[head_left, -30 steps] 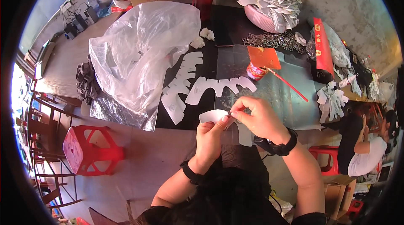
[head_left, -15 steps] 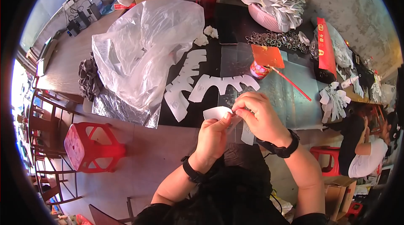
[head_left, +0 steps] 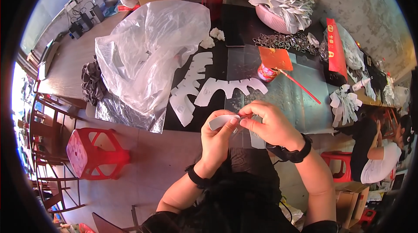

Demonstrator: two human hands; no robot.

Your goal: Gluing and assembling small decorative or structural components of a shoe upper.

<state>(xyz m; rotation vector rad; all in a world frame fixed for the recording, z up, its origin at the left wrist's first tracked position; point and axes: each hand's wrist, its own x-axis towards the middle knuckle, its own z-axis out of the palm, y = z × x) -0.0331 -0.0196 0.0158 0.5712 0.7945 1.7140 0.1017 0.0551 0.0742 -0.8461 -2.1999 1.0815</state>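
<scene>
Just off the table's near edge, my left hand (head_left: pixel 214 139) pinches a curved white strip (head_left: pixel 219 122) between thumb and fingers. My right hand (head_left: pixel 275 125) meets it there, thumb and fingertips closed at the strip's inner end. A small dark piece seems to sit between the fingertips, too small to make out. A pale strip end (head_left: pixel 257 140) hangs below the right hand. Beyond the hands lie two white toothed, fan-like cut pieces, one a curved piece (head_left: pixel 230 88) and the other a longer piece (head_left: pixel 183 107) to its left.
A clear plastic bag (head_left: pixel 148 54) covers the left of the table. A red-patterned can (head_left: pixel 267 73) carries an orange card (head_left: pixel 276 59) and a red stick (head_left: pixel 302 88). Behind are metal rings (head_left: pixel 285 42) and a pink basket (head_left: pixel 272 18) of white strips. A red stool (head_left: pixel 98 152) stands left.
The white strip has turned and curled in my left hand, whose fingers now wrap behind it. My right hand has shifted slightly, still at the strip's end.
</scene>
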